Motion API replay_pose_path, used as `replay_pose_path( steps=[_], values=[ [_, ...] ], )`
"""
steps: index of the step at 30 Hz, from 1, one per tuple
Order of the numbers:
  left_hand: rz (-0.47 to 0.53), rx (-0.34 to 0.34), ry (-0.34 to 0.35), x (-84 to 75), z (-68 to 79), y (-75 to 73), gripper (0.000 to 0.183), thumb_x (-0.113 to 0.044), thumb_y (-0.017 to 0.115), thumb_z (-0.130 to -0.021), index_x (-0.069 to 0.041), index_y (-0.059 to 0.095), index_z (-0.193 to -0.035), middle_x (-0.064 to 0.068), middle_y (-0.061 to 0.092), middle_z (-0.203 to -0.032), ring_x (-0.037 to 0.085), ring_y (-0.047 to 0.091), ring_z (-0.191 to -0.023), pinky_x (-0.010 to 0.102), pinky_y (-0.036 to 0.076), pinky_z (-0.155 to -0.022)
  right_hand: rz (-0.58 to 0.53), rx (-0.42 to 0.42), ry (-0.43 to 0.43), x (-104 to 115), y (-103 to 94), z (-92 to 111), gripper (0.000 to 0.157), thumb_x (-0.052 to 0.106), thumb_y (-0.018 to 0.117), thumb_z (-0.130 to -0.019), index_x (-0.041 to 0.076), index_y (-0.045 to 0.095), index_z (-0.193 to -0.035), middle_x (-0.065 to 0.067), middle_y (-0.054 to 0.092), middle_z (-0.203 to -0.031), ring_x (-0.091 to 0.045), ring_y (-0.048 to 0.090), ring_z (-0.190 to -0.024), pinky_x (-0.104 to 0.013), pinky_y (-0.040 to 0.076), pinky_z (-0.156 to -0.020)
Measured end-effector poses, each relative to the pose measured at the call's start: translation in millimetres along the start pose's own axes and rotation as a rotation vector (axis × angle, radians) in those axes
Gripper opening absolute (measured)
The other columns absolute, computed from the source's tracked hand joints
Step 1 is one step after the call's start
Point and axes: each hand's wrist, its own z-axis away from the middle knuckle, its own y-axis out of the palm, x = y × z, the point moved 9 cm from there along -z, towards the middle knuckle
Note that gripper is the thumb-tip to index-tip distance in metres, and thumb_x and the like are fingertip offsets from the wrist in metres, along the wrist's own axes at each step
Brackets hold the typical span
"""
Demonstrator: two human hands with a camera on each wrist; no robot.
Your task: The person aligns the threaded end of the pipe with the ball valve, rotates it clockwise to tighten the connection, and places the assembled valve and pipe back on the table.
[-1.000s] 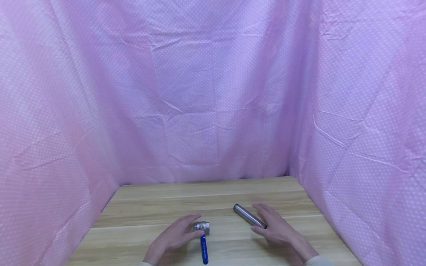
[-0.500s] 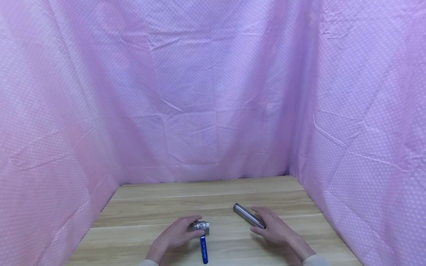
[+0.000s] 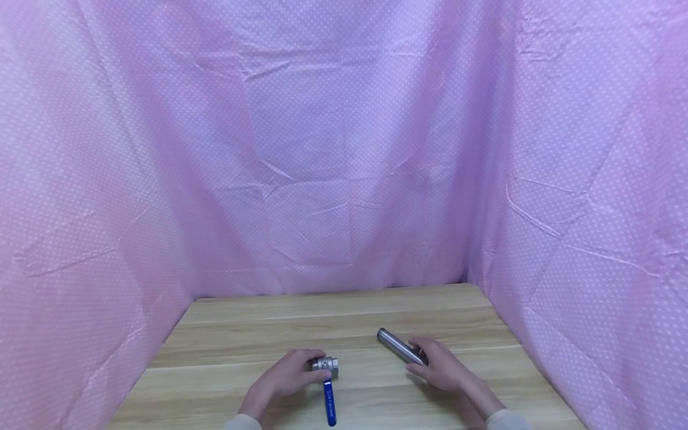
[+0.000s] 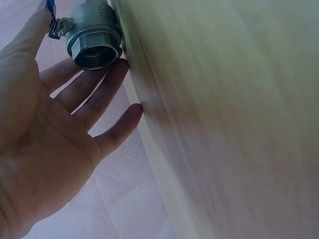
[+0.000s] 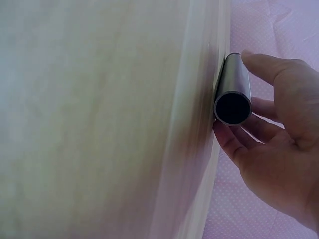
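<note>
Head view — valve (image 3: 325, 365); pipe (image 3: 399, 345) well apart

In the head view, the right hand (image 3: 443, 367) covers the near end of the metal tube (image 3: 398, 344); the left wrist view's top edge crops the ball valve (image 4: 94, 25) and its blue lever (image 3: 330, 405).

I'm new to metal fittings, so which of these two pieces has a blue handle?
The valve at the left hand; the plain, straight tube at the right hand shows none.
</note>
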Motion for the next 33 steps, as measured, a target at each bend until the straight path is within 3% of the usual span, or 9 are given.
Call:
replay_pose_path(
  steps=[9,14,33],
  values=[
    [0.017,0.027,0.018,2.0,-3.6,4.2,0.058,-0.052,0.077,-0.105,-0.013,0.073,-0.148,-0.005,0.082,-0.125,0.017,0.076,-0.117,0.050,0.066,-0.110,0.031,-0.033,0.043,-1.5,-1.0,0.3,0.026,0.019,0.090,-0.094,0.012,0.075,-0.115,0.007,0.066,-0.090,-0.001,0.053,-0.077,-0.019,0.045,-0.065],
    [0.052,0.048,0.020,0.9,-3.8,4.3,0.051,-0.049,0.077,-0.105,-0.016,0.074,-0.144,-0.013,0.079,-0.117,0.006,0.072,-0.109,0.036,0.065,-0.103,0.026,-0.035,0.053,-1.7,0.7,-0.7,0.026,0.018,0.090,-0.093,0.012,0.078,-0.114,0.007,0.067,-0.091,-0.001,0.053,-0.077,-0.020,0.046,-0.066],
    [0.120,0.063,0.007,0.3,-5.1,8.7,0.045,-0.048,0.076,-0.107,-0.016,0.077,-0.138,-0.013,0.075,-0.108,0.001,0.063,-0.095,0.022,0.056,-0.087,0.052,-0.048,0.153,-5.7,-0.1,-4.9,0.016,0.009,0.087,-0.091,0.012,0.079,-0.105,0.006,0.067,-0.087,-0.009,0.055,-0.075,-0.021,0.045,-0.064]
  ],
)
